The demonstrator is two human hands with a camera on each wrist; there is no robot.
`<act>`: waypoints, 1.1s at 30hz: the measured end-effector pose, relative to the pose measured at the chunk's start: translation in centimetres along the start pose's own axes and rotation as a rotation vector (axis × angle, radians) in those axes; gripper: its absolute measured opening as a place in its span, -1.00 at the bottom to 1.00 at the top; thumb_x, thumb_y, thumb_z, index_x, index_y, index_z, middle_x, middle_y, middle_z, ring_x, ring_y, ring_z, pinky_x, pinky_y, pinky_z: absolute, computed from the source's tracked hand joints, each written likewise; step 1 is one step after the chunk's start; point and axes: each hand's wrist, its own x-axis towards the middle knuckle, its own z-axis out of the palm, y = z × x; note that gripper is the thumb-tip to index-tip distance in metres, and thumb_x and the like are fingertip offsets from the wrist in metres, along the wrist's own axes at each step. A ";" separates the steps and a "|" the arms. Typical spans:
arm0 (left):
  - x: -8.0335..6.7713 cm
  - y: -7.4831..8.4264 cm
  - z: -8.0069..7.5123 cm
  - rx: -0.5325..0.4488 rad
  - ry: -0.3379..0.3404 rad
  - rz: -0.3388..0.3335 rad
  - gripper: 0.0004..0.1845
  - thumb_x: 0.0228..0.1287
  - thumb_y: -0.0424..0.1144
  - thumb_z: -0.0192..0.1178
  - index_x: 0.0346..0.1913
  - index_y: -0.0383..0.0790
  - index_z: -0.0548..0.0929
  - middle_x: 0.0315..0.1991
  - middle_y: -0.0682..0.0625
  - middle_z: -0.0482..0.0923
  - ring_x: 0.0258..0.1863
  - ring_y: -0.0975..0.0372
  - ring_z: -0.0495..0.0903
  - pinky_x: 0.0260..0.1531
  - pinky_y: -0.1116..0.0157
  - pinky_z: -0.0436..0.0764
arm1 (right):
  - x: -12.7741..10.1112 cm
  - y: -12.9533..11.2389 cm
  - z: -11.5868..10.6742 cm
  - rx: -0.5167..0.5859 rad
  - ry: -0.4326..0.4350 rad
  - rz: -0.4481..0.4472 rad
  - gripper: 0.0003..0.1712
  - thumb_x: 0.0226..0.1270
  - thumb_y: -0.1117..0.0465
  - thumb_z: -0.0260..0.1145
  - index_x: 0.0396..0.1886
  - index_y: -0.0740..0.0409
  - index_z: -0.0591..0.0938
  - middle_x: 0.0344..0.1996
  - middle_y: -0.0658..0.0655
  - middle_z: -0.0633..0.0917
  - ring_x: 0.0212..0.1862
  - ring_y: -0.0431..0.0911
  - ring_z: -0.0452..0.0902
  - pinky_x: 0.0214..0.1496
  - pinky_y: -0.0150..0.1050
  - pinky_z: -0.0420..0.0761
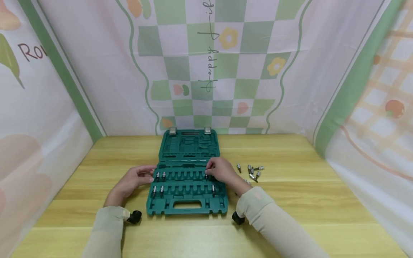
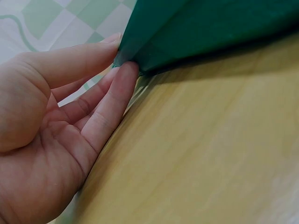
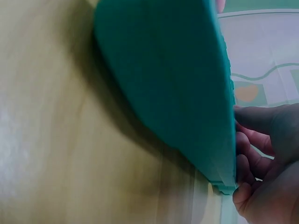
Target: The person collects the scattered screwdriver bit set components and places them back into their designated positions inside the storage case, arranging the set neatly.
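A teal plastic tool case (image 1: pixel 188 184) lies unfolded on the table, its lid at the back. My right hand (image 1: pixel 222 170) is over the right end of the upper row of slots. Thumb and fingertips pinch a small silver-and-dark bit socket (image 1: pixel 207 174) there, partly covered by the hand. Similar bit sockets (image 1: pixel 164 175) stand at the left of the upper row. Others (image 1: pixel 161 190) sit in the lower row, one of them (image 1: pixel 213 190) at its right end. My left hand (image 1: pixel 133 181) touches the case's left edge; in the left wrist view its thumb and fingertips meet the rim.
Several loose bit sockets (image 1: pixel 252 172) lie scattered on the wooden table (image 1: pixel 290 200) to the right of the case. The lid (image 1: pixel 189 145) has two metal latches on its far edge. Printed cloth (image 1: pixel 226 68) hangs behind the table and at both sides.
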 end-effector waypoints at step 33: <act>0.0 0.1 0.0 -0.004 -0.004 -0.009 -0.46 0.28 -0.43 0.25 0.32 -0.40 0.42 0.09 -0.30 0.45 -0.06 0.06 0.52 -0.09 0.29 0.60 | 0.1 3.7 -3.5 0.073 0.104 0.030 -0.95 0.34 0.24 0.33 -0.29 0.13 0.65 -0.47 0.08 0.59 -0.45 -0.06 0.45 -0.44 -0.20 0.48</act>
